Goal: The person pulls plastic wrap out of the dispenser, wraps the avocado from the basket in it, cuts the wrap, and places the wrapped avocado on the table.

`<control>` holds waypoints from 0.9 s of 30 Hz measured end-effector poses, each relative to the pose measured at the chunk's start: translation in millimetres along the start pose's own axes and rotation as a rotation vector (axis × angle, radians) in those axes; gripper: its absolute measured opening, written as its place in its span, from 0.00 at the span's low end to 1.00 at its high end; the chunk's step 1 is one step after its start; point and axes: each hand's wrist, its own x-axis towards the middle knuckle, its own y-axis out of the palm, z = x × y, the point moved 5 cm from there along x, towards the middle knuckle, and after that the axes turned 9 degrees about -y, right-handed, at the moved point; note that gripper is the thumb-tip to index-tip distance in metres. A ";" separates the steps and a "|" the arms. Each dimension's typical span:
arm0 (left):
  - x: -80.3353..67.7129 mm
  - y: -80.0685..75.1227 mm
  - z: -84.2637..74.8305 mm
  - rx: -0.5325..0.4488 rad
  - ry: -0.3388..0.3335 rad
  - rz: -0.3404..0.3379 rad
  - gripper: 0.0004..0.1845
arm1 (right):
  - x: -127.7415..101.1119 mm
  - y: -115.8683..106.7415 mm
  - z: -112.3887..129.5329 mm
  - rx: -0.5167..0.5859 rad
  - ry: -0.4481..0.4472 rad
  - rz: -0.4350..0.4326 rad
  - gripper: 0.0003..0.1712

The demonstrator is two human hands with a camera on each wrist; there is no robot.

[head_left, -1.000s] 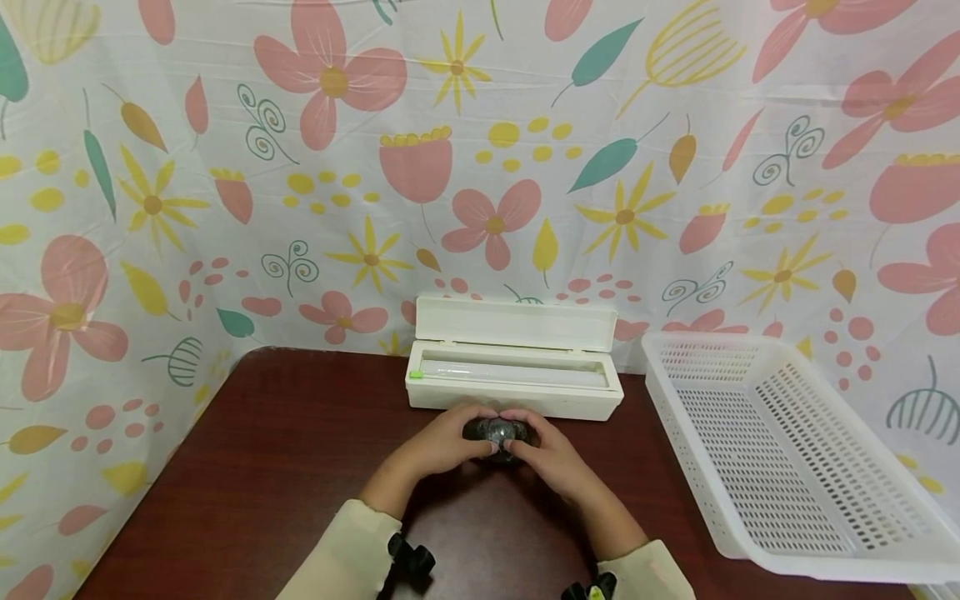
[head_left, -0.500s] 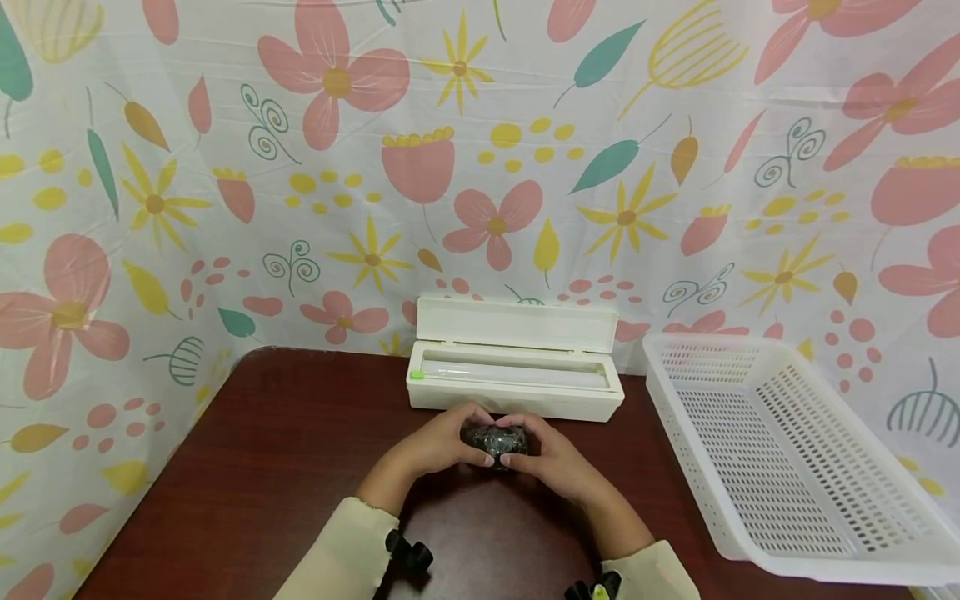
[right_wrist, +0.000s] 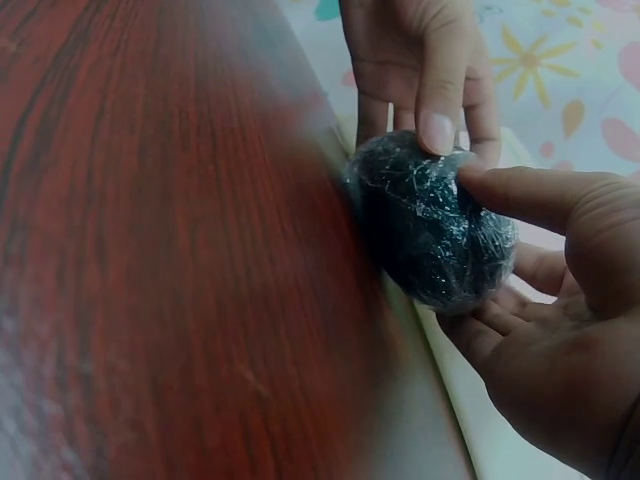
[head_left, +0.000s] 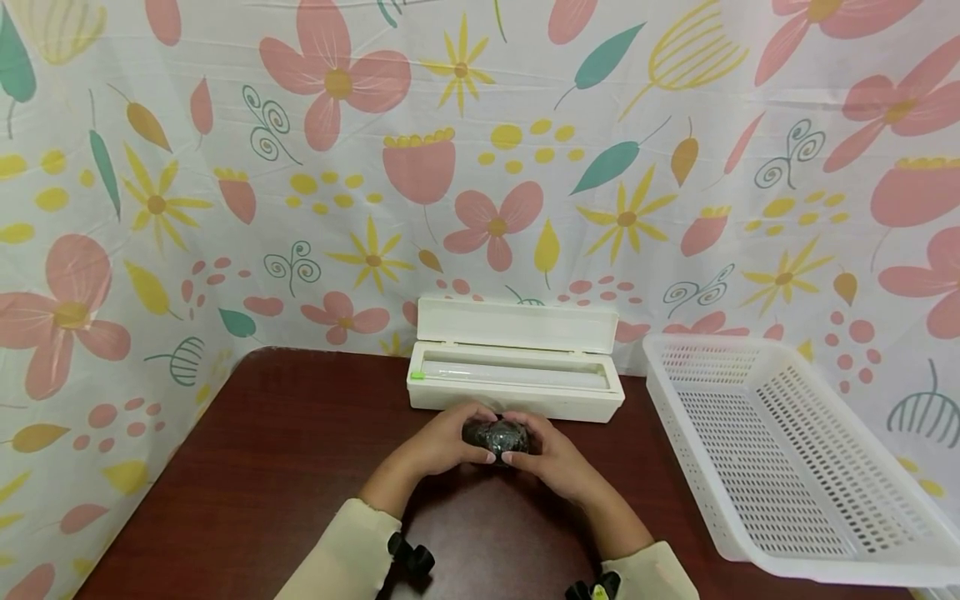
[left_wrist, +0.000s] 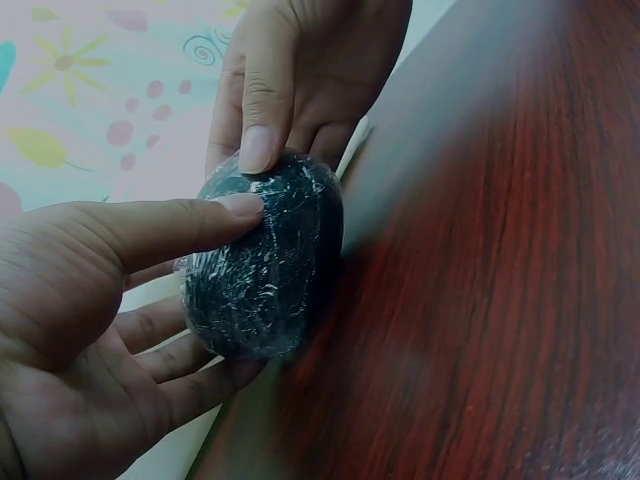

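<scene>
A dark, rounded object wrapped in clear plastic film [head_left: 504, 437] is held between both hands, just in front of the white box. What lies under the film cannot be told; it looks black and oval, with shiny wrinkles in the wrist views. My left hand [head_left: 442, 442] grips its left side, thumb on the near face and fingers behind and below. On the other side my right hand [head_left: 553, 458] grips it the same way. Both thumb tips nearly meet on the wrapped object [left_wrist: 270, 265]. In the right wrist view the film on the object [right_wrist: 430, 225] looks bunched.
A long cream cling-film dispenser box [head_left: 517, 402] stands at the back with its lid [head_left: 517, 325] raised and a film roll inside. At right sits a white perforated plastic basket [head_left: 720, 517]. A floral cloth hangs behind the dark red wooden table [head_left: 300, 467].
The wrapped object has turned and shifted slightly between the hands, and the thumbs have moved on its near face. The box and basket stay in place.
</scene>
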 end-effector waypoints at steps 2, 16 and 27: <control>0.1 0.2 -0.2 -0.001 0.000 -0.002 0.27 | 0.4 0.0 -0.8 -0.015 0.001 -0.013 0.34; -0.7 0.6 -4.1 -0.030 0.021 0.041 0.32 | -0.3 -0.2 1.1 -0.060 -0.013 -0.017 0.39; -0.4 -1.9 -3.5 -0.016 0.016 0.022 0.33 | -0.3 -0.3 -0.1 -0.069 0.022 -0.025 0.41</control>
